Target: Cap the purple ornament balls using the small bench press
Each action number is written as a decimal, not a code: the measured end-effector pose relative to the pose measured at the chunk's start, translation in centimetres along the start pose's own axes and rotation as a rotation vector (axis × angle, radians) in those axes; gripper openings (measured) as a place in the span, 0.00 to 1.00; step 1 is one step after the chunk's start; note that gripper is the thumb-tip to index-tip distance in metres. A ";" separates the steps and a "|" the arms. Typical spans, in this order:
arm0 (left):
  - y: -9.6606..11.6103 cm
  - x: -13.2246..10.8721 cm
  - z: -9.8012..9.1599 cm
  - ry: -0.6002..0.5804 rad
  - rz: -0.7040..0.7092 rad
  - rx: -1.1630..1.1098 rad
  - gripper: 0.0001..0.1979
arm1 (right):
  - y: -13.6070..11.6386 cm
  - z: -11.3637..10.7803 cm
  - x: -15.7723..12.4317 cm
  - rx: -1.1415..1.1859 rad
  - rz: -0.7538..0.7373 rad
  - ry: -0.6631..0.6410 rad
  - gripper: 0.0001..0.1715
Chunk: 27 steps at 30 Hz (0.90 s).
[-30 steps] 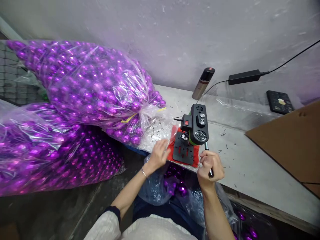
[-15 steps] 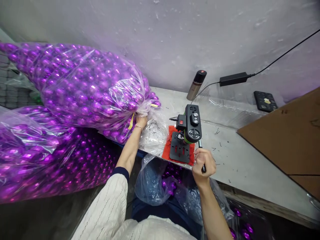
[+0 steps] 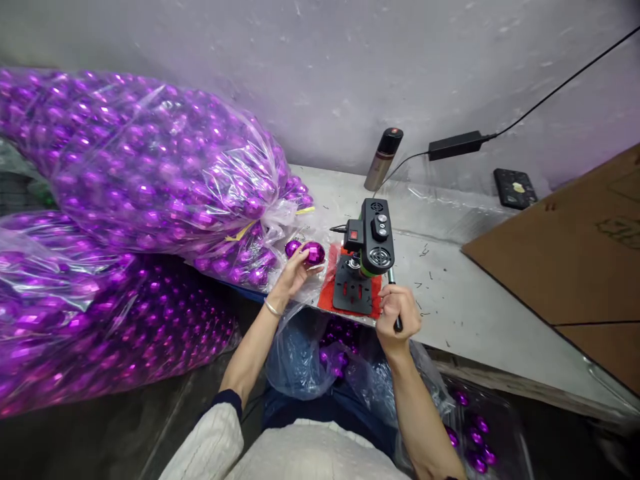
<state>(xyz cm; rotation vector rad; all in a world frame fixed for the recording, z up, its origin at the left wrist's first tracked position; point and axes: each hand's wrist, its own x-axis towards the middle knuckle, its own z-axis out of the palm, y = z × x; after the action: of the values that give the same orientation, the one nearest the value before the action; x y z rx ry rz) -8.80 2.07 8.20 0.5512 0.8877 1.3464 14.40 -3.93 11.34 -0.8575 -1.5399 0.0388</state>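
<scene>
Between the fingers of my left hand (image 3: 295, 272) are shiny purple baubles (image 3: 315, 253), two of them showing side by side. They are just left of a small black bench machine (image 3: 378, 237) with vents, buttons and a red switch. My right hand (image 3: 399, 312) is wrapped round the black-gripped lever (image 3: 399, 325) at the machine's right side. Under the machine's slotted black base (image 3: 351, 288) lies a red cloth (image 3: 327, 293). A big clear bag of purple baubles (image 3: 165, 173) rests at the left, its mouth gathered near my left hand.
A second bauble bag (image 3: 100, 320) lies lower left. On the white table (image 3: 430, 267) stand a brown bottle (image 3: 383, 160) and scattered black bits. A power adapter (image 3: 455, 145), a dark phone (image 3: 515, 189) and a cardboard box (image 3: 560, 260) are at right. Loose baubles (image 3: 477, 437) sit lower right.
My left hand has come out of the bag's mouth and moved right, with purple baubles in its fingers. My right hand stays on the lever. The view has shifted slightly.
</scene>
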 end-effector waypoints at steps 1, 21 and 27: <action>-0.9 -0.6 0.3 0.004 -0.050 -0.057 0.19 | -0.1 0.0 0.1 -0.003 -0.003 0.000 0.17; -3.6 -3.5 1.3 0.077 -0.100 -0.003 0.25 | -0.5 -0.1 0.6 -0.040 -0.010 -0.018 0.15; -3.8 -2.5 1.6 0.200 -0.133 -0.105 0.17 | -0.4 -0.1 0.6 -0.024 -0.010 -0.019 0.15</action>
<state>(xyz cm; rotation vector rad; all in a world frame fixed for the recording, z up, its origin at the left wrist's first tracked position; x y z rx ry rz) -5.24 -0.80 6.74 0.2747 0.9923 1.3329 14.34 -3.99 12.06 -0.8706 -1.5652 0.0204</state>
